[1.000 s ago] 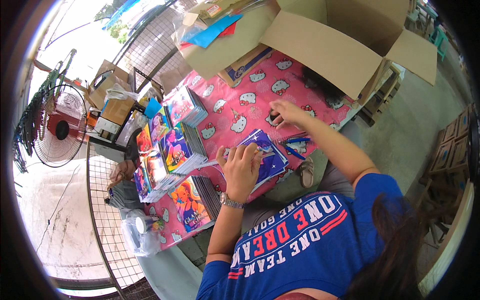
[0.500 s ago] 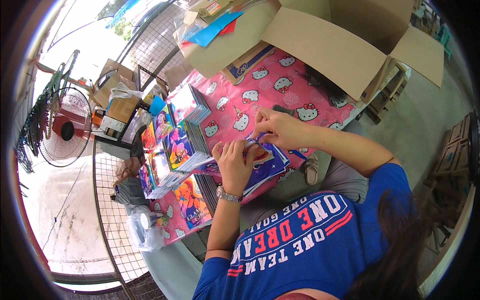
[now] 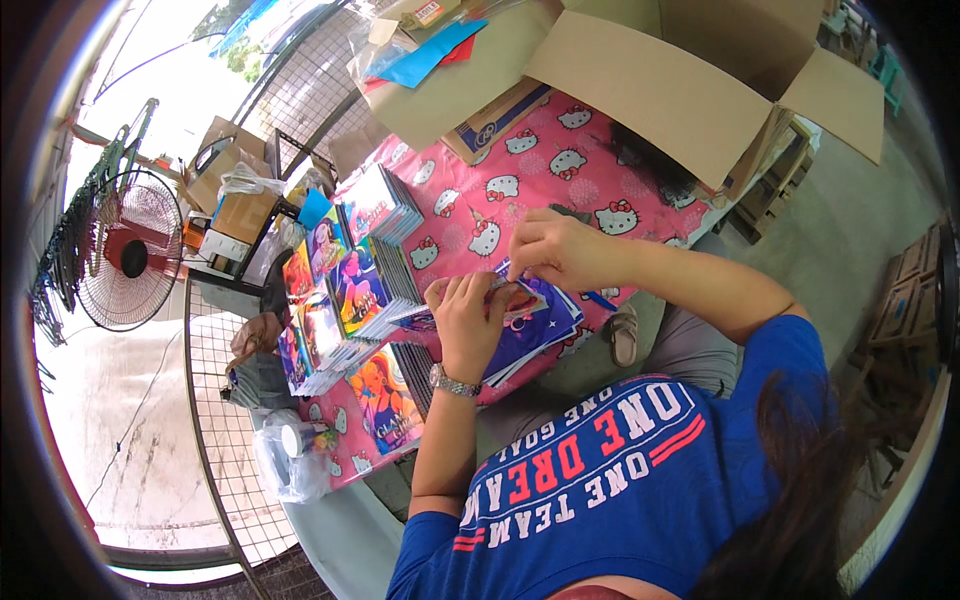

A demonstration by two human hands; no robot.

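A small pile of glossy purple-blue printed sheets (image 3: 552, 327) lies flat just off the view's centre, toward four o'clock. Its edges are uneven, slightly fanned. White stars and a patch of orange artwork show on top; its ten o'clock side is hidden.

Daylight floods in past the wire mesh (image 3: 310, 85) beyond the left edge of the pink surface (image 3: 530, 187), burning the outdoors (image 3: 140, 60) white. The surface itself gets soft, even light; the open carton (image 3: 740, 45) by its far right corner is shaded inside. Straight lines bow toward the black rim.
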